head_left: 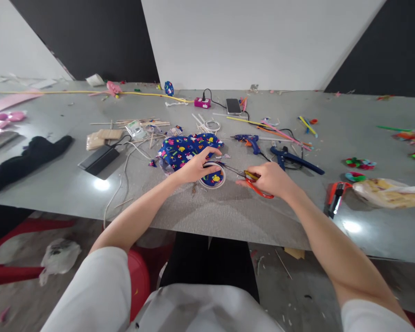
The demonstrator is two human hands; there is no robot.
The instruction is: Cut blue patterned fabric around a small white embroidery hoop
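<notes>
My left hand is curled over the near edge of some blue printed fabric, thumb and fingers gripping a white ring. Blue cloth with a yellow figure shows inside the ring. In my right hand is a pair of scissors with orange handles. The blades point left and reach the cloth at the ring's upper right edge; whether they are closed on it I cannot tell. The larger piece of blue fabric lies bunched on the table just behind my left hand.
Behind my right hand lie a blue glue gun and a dark blue hand tool. A phone and a purple power socket are farther back. Left stands a black box with a cable; right, a box cutter and a plastic bag.
</notes>
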